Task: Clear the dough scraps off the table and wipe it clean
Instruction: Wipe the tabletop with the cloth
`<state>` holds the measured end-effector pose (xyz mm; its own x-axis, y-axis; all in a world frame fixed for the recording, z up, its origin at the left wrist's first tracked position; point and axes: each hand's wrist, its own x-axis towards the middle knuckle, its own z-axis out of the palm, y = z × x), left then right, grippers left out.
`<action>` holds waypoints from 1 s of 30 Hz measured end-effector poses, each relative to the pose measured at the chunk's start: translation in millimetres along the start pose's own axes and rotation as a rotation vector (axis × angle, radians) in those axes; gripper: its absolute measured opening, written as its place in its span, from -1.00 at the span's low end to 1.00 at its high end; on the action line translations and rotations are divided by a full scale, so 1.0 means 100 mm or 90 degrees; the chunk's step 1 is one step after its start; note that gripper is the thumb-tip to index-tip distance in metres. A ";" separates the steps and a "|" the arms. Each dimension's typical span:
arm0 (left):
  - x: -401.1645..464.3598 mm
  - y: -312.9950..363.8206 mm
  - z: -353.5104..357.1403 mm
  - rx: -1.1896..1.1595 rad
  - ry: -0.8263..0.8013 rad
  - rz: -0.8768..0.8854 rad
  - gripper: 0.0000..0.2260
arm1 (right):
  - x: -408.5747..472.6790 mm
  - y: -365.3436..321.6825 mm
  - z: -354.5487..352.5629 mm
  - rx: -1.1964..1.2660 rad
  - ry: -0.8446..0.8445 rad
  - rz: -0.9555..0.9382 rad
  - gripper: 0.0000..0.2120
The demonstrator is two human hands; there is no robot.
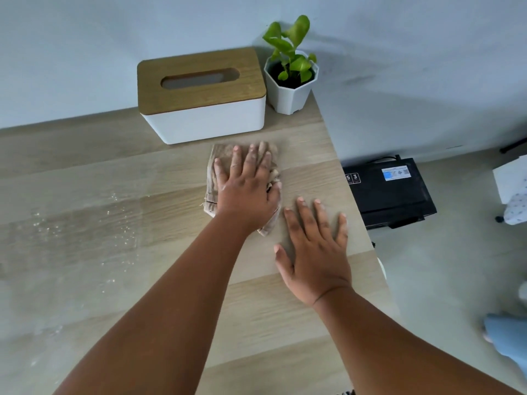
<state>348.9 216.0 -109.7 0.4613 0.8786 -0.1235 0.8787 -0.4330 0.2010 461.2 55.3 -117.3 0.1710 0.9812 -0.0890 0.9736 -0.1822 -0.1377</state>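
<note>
My left hand [246,185] lies flat with spread fingers on a crumpled beige cloth [212,178], pressing it onto the light wooden table [171,280] just in front of the tissue box. The thumb pinches a fold of the cloth. My right hand [316,246] rests palm down on the bare wood beside it, near the table's right edge, holding nothing. A pale floury smear with small white dough crumbs [85,223] covers the left part of the table.
A white tissue box with a wooden lid [202,95] and a small potted plant [291,69] stand at the back against the wall. The table's right edge runs past my right hand; a black device [390,192] sits on the floor below it.
</note>
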 end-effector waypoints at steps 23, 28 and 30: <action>-0.05 -0.06 -0.01 0.031 -0.017 0.081 -0.35 | 0.00 0.00 -0.01 0.002 -0.006 -0.002 -0.33; -0.64 -0.25 0.07 0.021 0.026 0.113 -0.36 | 0.00 0.00 -0.02 -0.011 -0.007 -0.002 -0.32; -0.95 -0.37 0.08 0.018 0.038 0.103 -0.38 | 0.00 0.00 -0.02 -0.011 -0.003 -0.004 -0.33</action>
<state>273.3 147.0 -113.1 0.5895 0.8071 -0.0329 0.7970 -0.5745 0.1863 461.4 55.6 -115.5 0.1642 0.9820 -0.0929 0.9772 -0.1748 -0.1206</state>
